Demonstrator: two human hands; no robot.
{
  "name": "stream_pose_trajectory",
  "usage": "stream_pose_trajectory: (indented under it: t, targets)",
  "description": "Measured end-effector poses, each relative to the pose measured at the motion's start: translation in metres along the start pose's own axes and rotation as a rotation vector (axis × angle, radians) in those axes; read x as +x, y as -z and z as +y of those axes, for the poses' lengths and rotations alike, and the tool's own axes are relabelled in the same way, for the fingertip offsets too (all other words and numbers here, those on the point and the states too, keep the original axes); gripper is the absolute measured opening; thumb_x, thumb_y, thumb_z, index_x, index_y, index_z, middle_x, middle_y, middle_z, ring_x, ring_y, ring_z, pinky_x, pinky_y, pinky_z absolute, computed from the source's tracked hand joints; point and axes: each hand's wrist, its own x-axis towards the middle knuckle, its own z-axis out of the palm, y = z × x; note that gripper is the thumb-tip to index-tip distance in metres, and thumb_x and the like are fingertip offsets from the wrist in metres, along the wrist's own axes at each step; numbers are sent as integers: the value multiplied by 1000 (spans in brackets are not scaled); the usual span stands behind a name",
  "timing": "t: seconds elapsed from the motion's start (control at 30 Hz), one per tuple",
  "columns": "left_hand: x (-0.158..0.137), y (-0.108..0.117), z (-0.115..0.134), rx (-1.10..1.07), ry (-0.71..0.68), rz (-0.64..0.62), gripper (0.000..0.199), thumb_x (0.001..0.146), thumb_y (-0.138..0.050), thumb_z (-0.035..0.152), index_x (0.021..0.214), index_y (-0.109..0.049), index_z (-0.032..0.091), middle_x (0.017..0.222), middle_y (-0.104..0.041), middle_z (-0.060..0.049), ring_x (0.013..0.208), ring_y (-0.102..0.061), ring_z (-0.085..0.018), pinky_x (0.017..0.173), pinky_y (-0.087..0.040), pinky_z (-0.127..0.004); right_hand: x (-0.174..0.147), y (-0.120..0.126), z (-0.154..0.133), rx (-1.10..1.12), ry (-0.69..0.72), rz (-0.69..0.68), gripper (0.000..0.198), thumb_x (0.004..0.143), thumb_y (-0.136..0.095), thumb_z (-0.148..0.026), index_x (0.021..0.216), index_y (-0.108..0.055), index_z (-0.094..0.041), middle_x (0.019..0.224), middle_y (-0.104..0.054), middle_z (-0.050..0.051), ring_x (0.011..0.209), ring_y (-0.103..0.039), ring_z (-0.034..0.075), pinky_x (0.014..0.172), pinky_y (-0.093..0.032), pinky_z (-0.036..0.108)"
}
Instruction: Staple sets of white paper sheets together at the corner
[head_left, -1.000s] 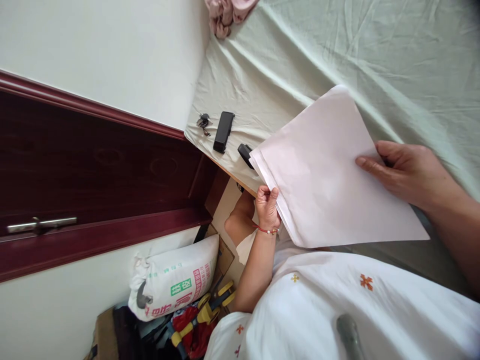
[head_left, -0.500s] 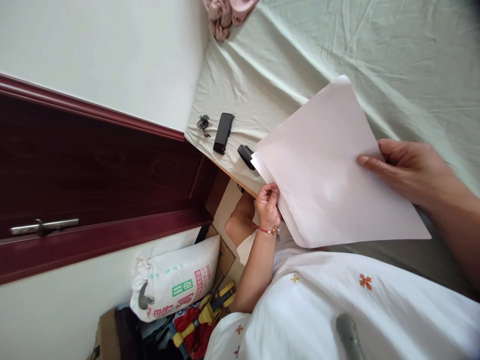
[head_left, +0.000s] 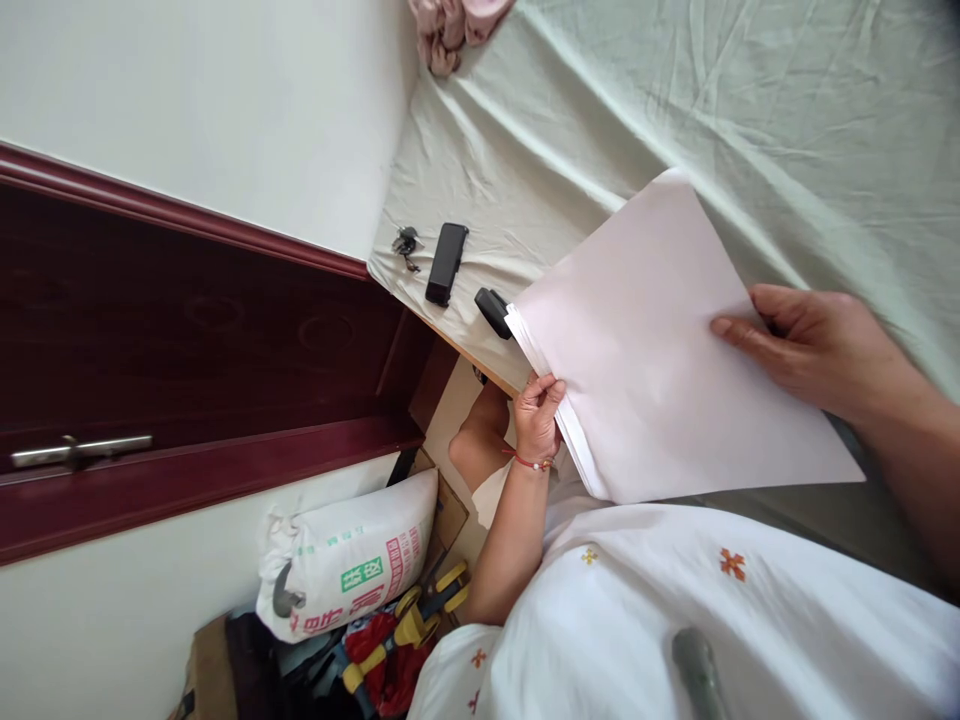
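The fingers of my left hand (head_left: pixel 537 418) and right hand (head_left: pixel 821 345) pinch white rectangular paper sheets (head_left: pixel 637 350) over wrinkled pale-green cloth (head_left: pixel 585 130), their uneven edges liable, I judge, to slip if the left grip slackens.

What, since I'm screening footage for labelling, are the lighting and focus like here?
Head view, middle: soft light, the paper pale without harsh glare; head view, left: the door so dark that panel detail nearly vanishes; head view, bottom: the grey-green object looks blurred.

On my feed I see a white wall (head_left: pixel 225 110), a dark red door (head_left: pixel 195 300) with a metal handle (head_left: pixel 112 446), and a wrinkled pale green sheet (head_left: pixel 570 110) in soft light.
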Motion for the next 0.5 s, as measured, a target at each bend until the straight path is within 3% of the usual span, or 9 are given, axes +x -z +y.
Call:
stream_pose_trajectory:
  t: [0.07,0.23,0.5]
  targets:
    - [1,-3,2,6,7,42,41,47,-101,46,72,-79,22,82,-70,3,85,-66,-12,92,-51,-28,0,1,0,-62,0,-15,45,87,-63,-55,63,-41,-23,52,-41,-4,49,-35,10,44,-26,25]
    - [1,-6,6,-65,51,63,43,44,-103,42,70,-76,21,80,-69,5,81,-64,-9,86,-50,-24,1,0,-2,-81,-19,-33,44,87,-61,-58,66,-43,-24,54,-42,-4,49,-37,10,45,-27,26]
    - [0,-2,7,-193,75,63,43,54,-99,42,77,-68,22,81,-73,5,79,-66,-12,83,-51,-25,2,-4,6,38,0,-64,37,88,-63,-62,94,-71,-26,70,-68,-2,57,-53,13,50,-38,27]
